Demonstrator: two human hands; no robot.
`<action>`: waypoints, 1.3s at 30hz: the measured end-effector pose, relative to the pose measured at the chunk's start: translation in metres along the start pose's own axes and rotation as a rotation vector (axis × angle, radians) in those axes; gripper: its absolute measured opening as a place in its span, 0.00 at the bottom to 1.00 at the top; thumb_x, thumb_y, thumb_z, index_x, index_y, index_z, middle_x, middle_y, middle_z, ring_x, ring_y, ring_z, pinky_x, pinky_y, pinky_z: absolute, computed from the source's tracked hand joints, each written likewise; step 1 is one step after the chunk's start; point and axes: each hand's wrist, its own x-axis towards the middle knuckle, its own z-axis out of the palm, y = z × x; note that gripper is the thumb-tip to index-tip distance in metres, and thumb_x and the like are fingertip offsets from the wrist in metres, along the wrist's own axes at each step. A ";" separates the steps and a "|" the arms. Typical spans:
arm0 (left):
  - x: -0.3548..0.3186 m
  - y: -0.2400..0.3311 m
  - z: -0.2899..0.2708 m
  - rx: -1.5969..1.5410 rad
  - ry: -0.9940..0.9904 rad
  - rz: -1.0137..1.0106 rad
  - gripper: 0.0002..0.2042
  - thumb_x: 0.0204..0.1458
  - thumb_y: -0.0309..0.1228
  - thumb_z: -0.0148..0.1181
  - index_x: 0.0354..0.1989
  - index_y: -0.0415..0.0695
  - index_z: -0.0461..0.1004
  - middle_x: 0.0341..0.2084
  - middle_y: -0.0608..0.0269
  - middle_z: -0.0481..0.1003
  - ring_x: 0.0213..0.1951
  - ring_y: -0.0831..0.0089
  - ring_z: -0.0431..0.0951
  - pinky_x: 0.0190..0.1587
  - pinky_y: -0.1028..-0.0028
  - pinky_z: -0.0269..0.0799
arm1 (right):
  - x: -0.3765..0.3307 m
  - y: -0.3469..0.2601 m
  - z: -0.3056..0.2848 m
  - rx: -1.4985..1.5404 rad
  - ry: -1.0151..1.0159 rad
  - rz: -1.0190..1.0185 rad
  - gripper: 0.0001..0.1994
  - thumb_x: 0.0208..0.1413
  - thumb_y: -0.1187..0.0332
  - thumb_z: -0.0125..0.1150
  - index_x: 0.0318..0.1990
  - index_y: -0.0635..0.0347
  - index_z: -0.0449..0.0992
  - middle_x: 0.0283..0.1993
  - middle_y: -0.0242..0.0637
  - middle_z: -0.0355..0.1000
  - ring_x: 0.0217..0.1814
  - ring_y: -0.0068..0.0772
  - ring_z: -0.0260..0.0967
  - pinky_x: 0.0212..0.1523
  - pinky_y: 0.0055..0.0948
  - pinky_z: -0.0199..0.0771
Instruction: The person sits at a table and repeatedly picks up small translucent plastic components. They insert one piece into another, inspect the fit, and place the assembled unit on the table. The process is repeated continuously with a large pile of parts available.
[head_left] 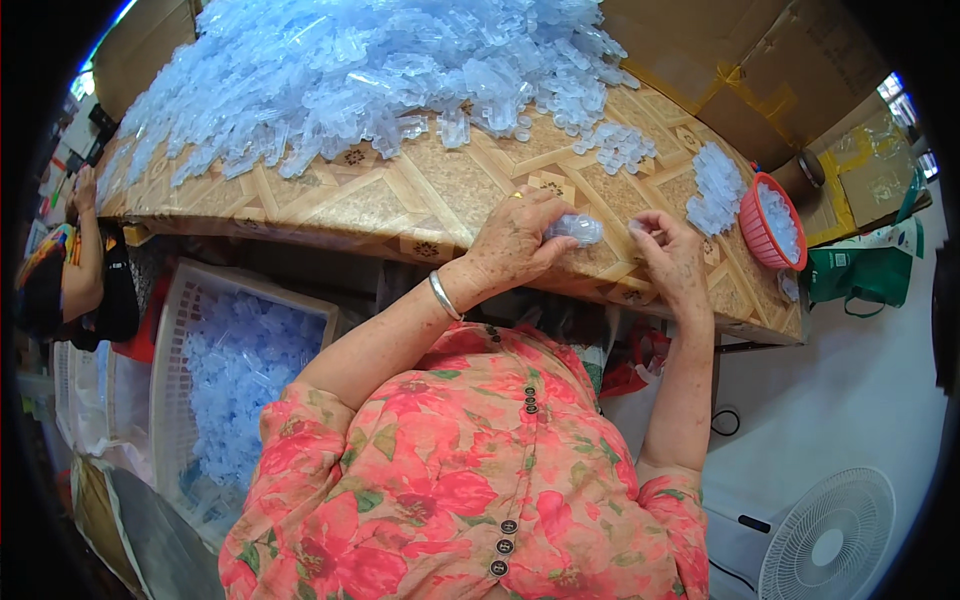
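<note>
Pinching a clear plastic piece (577,229), left hand (515,240) fingers; right hand (668,252) fingers pressed together, on patterned table (400,200).

Head-worn fisheye, downward over table (400,205)

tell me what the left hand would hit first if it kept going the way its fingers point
Probably the right hand: the left hand holds clear plastic pieces pointing rightward along the table edge, though depth is hard to judge.

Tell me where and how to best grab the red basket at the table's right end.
Grip the red basket by its bare near rim, coming from above on the side facing the right hand. It stands upright and open, filled with clear plastic pieces, so the rim is probably the only free edge; lift level so nothing spills.
</note>
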 end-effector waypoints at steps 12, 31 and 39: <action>-0.001 -0.004 0.002 -0.025 0.016 0.009 0.15 0.48 0.31 0.69 0.44 0.43 0.78 0.33 0.54 0.76 0.38 0.52 0.75 0.42 0.60 0.70 | -0.005 -0.042 0.043 0.230 0.018 -0.278 0.08 0.53 0.74 0.67 0.40 0.63 0.79 0.39 0.35 0.75 0.39 0.29 0.72 0.38 0.29 0.71; -0.001 -0.012 0.001 -0.017 -0.014 0.018 0.14 0.46 0.31 0.69 0.42 0.43 0.77 0.33 0.54 0.75 0.40 0.51 0.74 0.44 0.58 0.70 | 0.036 -0.045 0.010 0.260 -0.595 0.265 0.15 0.59 0.56 0.68 0.46 0.55 0.76 0.37 0.26 0.73 0.32 0.18 0.70 0.27 0.23 0.72; 0.000 -0.011 0.005 -0.073 0.004 0.015 0.13 0.44 0.30 0.69 0.39 0.43 0.78 0.33 0.56 0.76 0.41 0.51 0.74 0.45 0.57 0.70 | 0.055 -0.042 0.004 0.454 -0.854 0.459 0.18 0.58 0.53 0.70 0.45 0.53 0.71 0.36 0.27 0.70 0.32 0.20 0.73 0.28 0.28 0.85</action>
